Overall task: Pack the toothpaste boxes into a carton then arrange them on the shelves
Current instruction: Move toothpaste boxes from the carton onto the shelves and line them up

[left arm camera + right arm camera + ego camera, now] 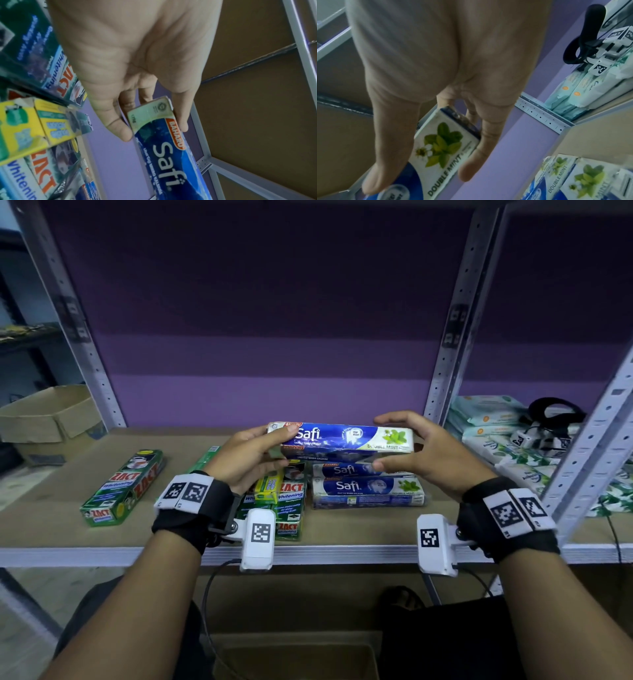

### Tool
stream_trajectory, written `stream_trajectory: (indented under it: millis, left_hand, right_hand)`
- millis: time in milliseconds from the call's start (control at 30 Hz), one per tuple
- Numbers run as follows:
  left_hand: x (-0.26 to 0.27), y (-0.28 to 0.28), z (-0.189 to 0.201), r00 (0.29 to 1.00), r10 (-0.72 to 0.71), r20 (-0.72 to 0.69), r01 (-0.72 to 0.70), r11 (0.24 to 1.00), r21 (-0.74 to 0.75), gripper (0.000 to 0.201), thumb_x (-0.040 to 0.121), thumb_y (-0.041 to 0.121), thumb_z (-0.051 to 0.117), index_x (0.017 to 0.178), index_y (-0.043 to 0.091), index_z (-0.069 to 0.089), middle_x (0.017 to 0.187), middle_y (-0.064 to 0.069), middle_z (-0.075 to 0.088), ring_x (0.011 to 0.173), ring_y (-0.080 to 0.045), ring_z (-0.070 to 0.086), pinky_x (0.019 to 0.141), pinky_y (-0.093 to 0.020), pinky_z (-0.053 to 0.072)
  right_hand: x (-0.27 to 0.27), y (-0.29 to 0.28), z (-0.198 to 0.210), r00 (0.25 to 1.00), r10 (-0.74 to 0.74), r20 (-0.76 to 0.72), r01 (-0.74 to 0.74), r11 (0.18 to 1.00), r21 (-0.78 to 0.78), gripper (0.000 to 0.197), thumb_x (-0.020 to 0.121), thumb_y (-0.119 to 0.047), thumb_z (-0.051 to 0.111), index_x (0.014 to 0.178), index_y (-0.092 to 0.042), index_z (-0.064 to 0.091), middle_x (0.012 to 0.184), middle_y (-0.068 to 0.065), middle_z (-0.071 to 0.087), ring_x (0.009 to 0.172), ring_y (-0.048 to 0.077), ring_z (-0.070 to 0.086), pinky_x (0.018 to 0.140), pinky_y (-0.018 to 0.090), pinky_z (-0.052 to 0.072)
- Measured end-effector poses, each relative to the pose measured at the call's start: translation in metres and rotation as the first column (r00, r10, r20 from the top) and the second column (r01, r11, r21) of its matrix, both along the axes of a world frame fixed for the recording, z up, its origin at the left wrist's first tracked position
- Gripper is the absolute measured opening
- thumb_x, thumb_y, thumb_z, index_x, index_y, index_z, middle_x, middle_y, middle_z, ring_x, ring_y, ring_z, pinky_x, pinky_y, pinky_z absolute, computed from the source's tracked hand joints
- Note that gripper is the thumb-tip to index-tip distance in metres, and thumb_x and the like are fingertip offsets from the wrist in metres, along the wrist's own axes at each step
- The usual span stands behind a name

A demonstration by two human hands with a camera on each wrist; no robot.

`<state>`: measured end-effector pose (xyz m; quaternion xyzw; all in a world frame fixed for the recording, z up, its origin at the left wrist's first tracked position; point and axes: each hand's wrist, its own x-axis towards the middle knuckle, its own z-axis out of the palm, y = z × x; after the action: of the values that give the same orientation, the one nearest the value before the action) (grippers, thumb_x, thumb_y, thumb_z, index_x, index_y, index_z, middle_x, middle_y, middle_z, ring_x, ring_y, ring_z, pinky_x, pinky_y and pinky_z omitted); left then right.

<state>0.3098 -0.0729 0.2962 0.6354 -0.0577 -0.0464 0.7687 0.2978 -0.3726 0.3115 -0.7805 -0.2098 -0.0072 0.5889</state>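
A blue Safi toothpaste pack (342,440) (164,148) (443,146) is held level above the brown shelf board (205,529). My left hand (279,446) (154,129) grips its left end, thumb on top and fingers beneath. My right hand (416,445) (419,180) holds the mint-leaf end between thumb and fingers. Directly below lies a stack of more Safi packs (368,487) (573,180). Left of that stack sit green Zact packs (287,508) (42,175) with a small yellow box (269,487) (34,124) on them. One Zact pack (123,487) lies alone further left.
An open cardboard carton (48,416) stands at the far left of the shelf. Another brown carton (294,655) sits on the floor between my knees. Behind the grey upright (448,337), the right bay holds wet-wipe packs (489,419) and a black-strapped marker device (548,426).
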Motion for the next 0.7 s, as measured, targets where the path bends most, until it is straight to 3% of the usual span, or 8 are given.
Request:
stream_trajectory:
  millis: [133, 233, 367, 467, 533, 600, 700]
  left_hand:
    - [-0.001, -0.003, 0.002, 0.999, 0.044, -0.013, -0.045, 0.998, -0.047, 0.047, 0.074, 0.032, 0.078, 0.116, 0.011, 0.068, 0.107, -0.010, 0.073, 0.088, -0.017, 0.072, 0.077, -0.030, 0.060]
    - [-0.003, -0.005, 0.004, 0.996, 0.092, -0.009, -0.093, 0.993, -0.072, 0.051, 0.073, 0.026, 0.079, 0.121, 0.013, 0.064, 0.111, -0.012, 0.070, 0.079, -0.019, 0.072, 0.066, -0.026, 0.061]
    - [-0.006, -0.002, 0.004, 0.999, 0.022, 0.038, -0.021, 0.999, -0.034, 0.061, 0.070, 0.008, 0.081, 0.127, 0.017, 0.061, 0.121, -0.013, 0.067, 0.085, -0.021, 0.071, 0.067, -0.025, 0.059]
    - [-0.008, -0.001, 0.002, 0.993, -0.026, 0.116, 0.012, 0.992, 0.124, 0.069, 0.069, -0.004, 0.082, 0.128, 0.024, 0.061, 0.125, -0.008, 0.064, 0.100, -0.022, 0.071, 0.068, -0.029, 0.059]
    - [-0.009, -0.001, 0.001, 0.985, -0.028, 0.168, -0.011, 0.974, 0.226, 0.069, 0.070, -0.007, 0.081, 0.127, 0.027, 0.061, 0.124, -0.005, 0.065, 0.101, -0.021, 0.071, 0.070, -0.029, 0.059]
    - [-0.009, -0.001, 0.002, 0.981, -0.014, 0.195, -0.044, 0.957, 0.288, 0.063, 0.072, -0.005, 0.081, 0.124, 0.026, 0.062, 0.121, -0.006, 0.066, 0.096, -0.019, 0.071, 0.067, -0.028, 0.059]
    - [-0.008, 0.000, 0.003, 0.977, 0.003, 0.215, -0.085, 0.925, 0.371, 0.052, 0.075, 0.007, 0.083, 0.119, 0.025, 0.062, 0.113, -0.004, 0.071, 0.072, -0.013, 0.069, 0.058, -0.025, 0.055]
  right_hand:
    - [-0.001, 0.003, 0.002, 0.999, -0.031, 0.022, 0.030, 0.998, 0.057, 0.051, 0.074, -0.004, 0.082, 0.116, -0.027, 0.065, 0.113, 0.006, 0.067, 0.098, 0.022, 0.071, 0.075, 0.033, 0.061]
    - [-0.001, 0.006, 0.005, 0.996, -0.088, -0.015, 0.090, 0.975, 0.203, 0.031, 0.087, -0.010, 0.072, 0.117, -0.018, 0.065, 0.101, 0.012, 0.067, 0.083, 0.031, 0.071, 0.069, 0.040, 0.062]
    - [0.001, 0.004, 0.005, 0.987, -0.160, -0.018, 0.160, 0.968, 0.191, 0.020, 0.096, -0.022, 0.062, 0.115, -0.021, 0.068, 0.093, 0.009, 0.068, 0.067, 0.022, 0.066, 0.062, 0.038, 0.061]
    - [0.002, -0.001, 0.003, 0.990, -0.129, -0.049, 0.136, 0.971, 0.198, 0.026, 0.090, -0.019, 0.070, 0.115, -0.022, 0.067, 0.102, 0.013, 0.068, 0.071, 0.022, 0.065, 0.063, 0.036, 0.059]
    - [0.003, -0.005, 0.001, 0.994, -0.093, -0.049, 0.100, 0.985, 0.144, 0.046, 0.077, -0.008, 0.081, 0.118, -0.024, 0.065, 0.109, 0.010, 0.068, 0.082, 0.022, 0.070, 0.064, 0.031, 0.058]
    - [0.004, -0.009, -0.001, 0.996, -0.092, -0.019, 0.093, 0.994, 0.057, 0.059, 0.071, 0.002, 0.083, 0.119, -0.025, 0.063, 0.113, 0.010, 0.066, 0.089, 0.020, 0.070, 0.064, 0.027, 0.057]
    - [0.005, -0.012, -0.001, 0.992, -0.129, 0.000, 0.129, 0.991, 0.019, 0.052, 0.075, 0.004, 0.079, 0.116, -0.024, 0.063, 0.111, 0.009, 0.067, 0.078, 0.024, 0.068, 0.058, 0.028, 0.056]
